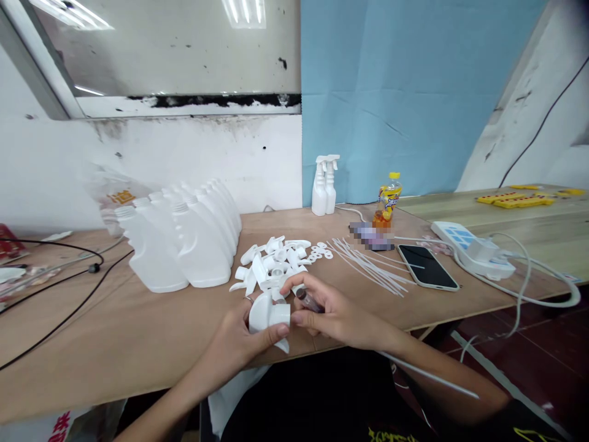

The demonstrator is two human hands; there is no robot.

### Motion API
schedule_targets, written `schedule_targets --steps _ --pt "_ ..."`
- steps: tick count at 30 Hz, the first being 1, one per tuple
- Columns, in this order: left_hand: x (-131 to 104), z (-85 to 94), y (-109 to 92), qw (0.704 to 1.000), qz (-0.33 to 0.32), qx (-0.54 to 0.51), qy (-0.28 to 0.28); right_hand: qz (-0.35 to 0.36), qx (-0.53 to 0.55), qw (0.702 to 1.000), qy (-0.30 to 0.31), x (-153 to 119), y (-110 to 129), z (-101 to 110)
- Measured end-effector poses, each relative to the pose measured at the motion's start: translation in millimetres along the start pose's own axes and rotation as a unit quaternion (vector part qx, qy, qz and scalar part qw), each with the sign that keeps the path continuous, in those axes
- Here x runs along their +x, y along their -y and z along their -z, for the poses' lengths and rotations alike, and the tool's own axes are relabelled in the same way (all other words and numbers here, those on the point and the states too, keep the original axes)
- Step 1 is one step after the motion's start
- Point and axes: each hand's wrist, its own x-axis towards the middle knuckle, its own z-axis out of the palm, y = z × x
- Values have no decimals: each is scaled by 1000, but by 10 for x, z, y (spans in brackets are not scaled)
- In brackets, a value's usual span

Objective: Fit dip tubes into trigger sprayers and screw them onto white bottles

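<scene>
My left hand (pixel 246 334) is wrapped round a white spray head (pixel 267 316) above the table's front edge. Beside it, my right hand (pixel 334 310) grips a dark cylindrical tool (pixel 309 301), its fingertips close to the spray head. A thin white tube (pixel 430 374) extends to the right from beneath my right wrist; whether that hand holds it is hidden. Just beyond my hands lies a pile of white spray-head parts (pixel 276 261), with small white rings (pixel 321 251) at its right. Several thin white tubes (pixel 368 267) are spread farther right.
Rows of white bottles (pixel 202 245) stand at the left. Two assembled spray bottles (pixel 324 187) and a drink bottle (pixel 387 201) stand at the back. A phone (pixel 427 267) and a power strip (pixel 473 250) with cables lie right. Black cables (pixel 73 307) cross the table's left side.
</scene>
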Motion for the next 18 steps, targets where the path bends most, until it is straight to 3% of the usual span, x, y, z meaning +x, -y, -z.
schedule_targets --steps 4,6,8,9,10,12,15,16,18 --pt "-12 53 -21 998 6 52 -29 -16 7 999 31 -51 86 62" --pt "-14 163 -98 994 -14 33 -105 -23 -6 1000 4 -132 173 188" --pt "-14 289 -214 971 -78 -12 -224 -3 -38 994 -101 -208 263 421" --pt "-13 332 -270 958 -113 -39 -262 37 -61 979 -189 -228 300 576" --pt "-10 349 -317 954 -130 -56 -263 83 -86 959 -257 -226 327 750" --pt "9 294 -355 977 -95 -75 -178 114 -198 919 -321 -158 340 1125" --pt "62 73 -270 992 -18 -121 -29 59 -428 828 -357 52 260 1650" --pt "80 1 -218 990 -2 -140 -2 39 -485 798 -356 122 214 1796" --pt "107 -96 -105 984 24 -176 22 1 -546 778 -310 231 116 2034"
